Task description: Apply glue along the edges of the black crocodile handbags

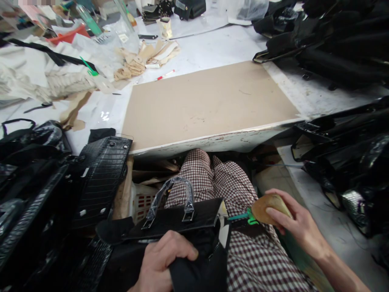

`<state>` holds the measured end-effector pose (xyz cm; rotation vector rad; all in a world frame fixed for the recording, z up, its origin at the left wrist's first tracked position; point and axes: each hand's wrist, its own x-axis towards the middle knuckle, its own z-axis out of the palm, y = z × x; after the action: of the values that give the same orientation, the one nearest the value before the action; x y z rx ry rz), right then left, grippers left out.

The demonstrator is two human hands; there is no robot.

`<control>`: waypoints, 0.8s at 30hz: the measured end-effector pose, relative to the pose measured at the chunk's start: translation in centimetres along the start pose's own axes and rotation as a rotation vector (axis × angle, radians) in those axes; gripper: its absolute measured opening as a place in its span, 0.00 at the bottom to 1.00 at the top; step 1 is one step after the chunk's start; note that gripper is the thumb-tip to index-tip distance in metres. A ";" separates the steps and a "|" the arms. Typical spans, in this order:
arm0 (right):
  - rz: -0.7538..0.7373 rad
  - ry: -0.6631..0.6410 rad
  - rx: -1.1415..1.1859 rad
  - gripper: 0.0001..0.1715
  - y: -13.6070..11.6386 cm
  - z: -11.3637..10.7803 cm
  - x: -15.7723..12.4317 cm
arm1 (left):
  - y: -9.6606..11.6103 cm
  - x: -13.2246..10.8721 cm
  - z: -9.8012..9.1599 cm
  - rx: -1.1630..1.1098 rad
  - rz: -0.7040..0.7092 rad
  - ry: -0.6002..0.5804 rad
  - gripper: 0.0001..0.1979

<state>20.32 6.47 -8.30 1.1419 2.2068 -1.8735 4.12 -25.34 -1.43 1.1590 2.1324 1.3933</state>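
Observation:
A black handbag (185, 221) lies across my lap on checked trousers, its handle (174, 194) wrapped in clear plastic. My left hand (162, 261) is closed on the bag's black body near its front edge. My right hand (296, 221) is closed around a tan rounded tool (267, 207) with a green tip (247, 217), and the tip points at the bag's right end, close to a pale tag there.
A brown board (209, 101) lies on the white worktable ahead. Black bags are piled at the left (33, 182) and the right (343, 162). Beige leather scraps (142, 61), paper and a red-tipped pen (165, 75) lie at the back. A basket (142, 202) sits under the table.

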 end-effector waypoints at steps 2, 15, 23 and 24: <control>0.032 -0.007 -0.002 0.36 -0.5 0.0 -0.2 | -0.1 -0.3 0.1 -0.016 -0.007 0.008 0.05; 0.187 -0.100 0.260 0.38 -1.6 0.4 -1.2 | 0.2 -0.3 0.2 -0.022 -0.020 0.025 0.06; 0.216 -0.083 0.374 0.37 -4.5 1.9 -3.0 | 0.3 -0.2 0.2 0.006 0.006 0.030 0.07; 0.217 -0.077 0.382 0.37 -4.6 2.0 -3.1 | 0.2 -0.3 0.2 0.013 0.007 0.023 0.06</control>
<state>19.28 3.21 -3.58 1.2702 1.6499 -2.2526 4.54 -25.38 -1.41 1.1615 2.1577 1.4044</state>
